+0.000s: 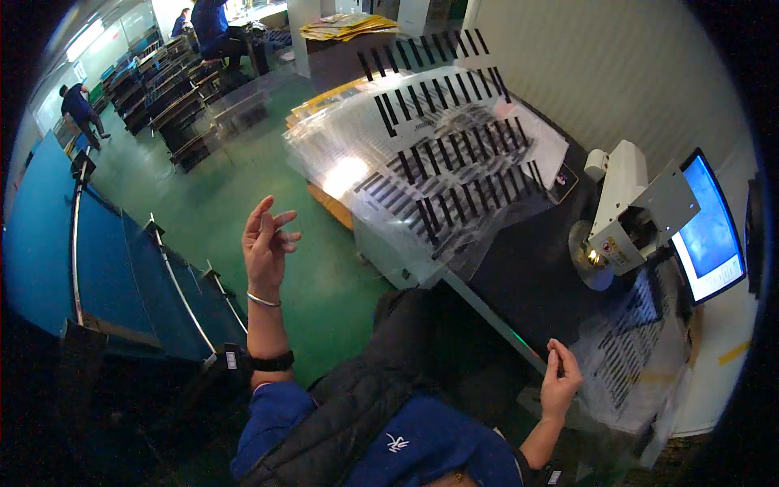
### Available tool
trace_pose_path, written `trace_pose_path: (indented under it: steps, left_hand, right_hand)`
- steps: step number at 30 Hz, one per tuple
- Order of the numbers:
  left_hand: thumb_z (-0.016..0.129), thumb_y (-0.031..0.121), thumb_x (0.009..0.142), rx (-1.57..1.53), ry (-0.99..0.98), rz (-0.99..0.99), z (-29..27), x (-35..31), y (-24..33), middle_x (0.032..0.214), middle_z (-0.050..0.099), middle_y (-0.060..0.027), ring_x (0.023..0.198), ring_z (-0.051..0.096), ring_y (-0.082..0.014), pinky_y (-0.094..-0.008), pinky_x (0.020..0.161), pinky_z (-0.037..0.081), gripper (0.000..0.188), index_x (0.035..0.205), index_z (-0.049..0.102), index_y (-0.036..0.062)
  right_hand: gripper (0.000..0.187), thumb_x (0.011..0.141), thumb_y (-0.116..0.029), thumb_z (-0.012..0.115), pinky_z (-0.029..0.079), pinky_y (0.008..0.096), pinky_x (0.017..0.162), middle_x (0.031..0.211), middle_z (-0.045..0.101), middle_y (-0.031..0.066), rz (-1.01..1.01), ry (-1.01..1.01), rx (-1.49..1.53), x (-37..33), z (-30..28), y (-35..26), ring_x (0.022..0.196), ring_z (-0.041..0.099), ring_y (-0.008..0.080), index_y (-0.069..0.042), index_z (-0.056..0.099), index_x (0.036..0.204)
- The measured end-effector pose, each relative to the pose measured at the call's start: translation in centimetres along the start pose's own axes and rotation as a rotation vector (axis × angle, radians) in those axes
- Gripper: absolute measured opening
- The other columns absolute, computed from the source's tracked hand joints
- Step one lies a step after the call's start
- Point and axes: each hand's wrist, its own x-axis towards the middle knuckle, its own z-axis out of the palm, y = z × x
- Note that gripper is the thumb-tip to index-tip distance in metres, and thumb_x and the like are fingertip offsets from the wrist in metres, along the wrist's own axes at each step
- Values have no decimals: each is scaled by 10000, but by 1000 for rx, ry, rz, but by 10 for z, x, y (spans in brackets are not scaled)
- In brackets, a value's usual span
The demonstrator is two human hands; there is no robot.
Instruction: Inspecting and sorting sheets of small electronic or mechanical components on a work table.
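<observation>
My left hand (269,242) is raised over the green floor, to the left of the table, with its fingers apart and slightly bent and nothing in them. My right hand (561,383) is beside the table's front edge, thumb and fingertips together; anything small between them is too fine to make out. Nearest to it on the right are clear film sheets (621,357) with dark stripes. A large pile of clear sheets (357,174) lies on the far part of the dark table (515,280), patterned with rows of black bars.
A white inspection device (621,219) with a round metal base stands on the table, beside a lit monitor (710,235). Yellow packets (349,27) lie farther back. Blue panels with metal rods (77,243) flank my left. Dark racks (174,114) and several people stand beyond.
</observation>
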Motion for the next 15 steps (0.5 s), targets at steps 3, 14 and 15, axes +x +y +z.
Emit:
trace_pose_path:
  steps: [3,14,15]
  left_hand:
    - [452,207,947,-42,1,10,2,-1,-1,948,645,-180,624,662,-197,-207,456,523,352,1259,445,45]
    - [442,180,950,-75,38,100,14,-2,5,1029,619,-187,630,635,-150,-185,459,503,347,1278,432,71]
    - [442,180,950,-80,12,75,9,0,6,1029,619,-187,630,635,-150,-185,459,503,347,1278,432,71]
  right_hand:
    - [176,866,-12,531,483,280,805,961,650,110,3,-12,-12,0,-2,0,892,623,179,16,635,1006]
    - [158,843,-4,555,484,289,778,946,660,120,-41,58,-38,-2,-3,-1,876,635,211,5,642,975]
    - [154,838,-4,565,485,290,772,946,659,123,-55,40,-18,0,-2,-6,877,636,213,3,643,970]
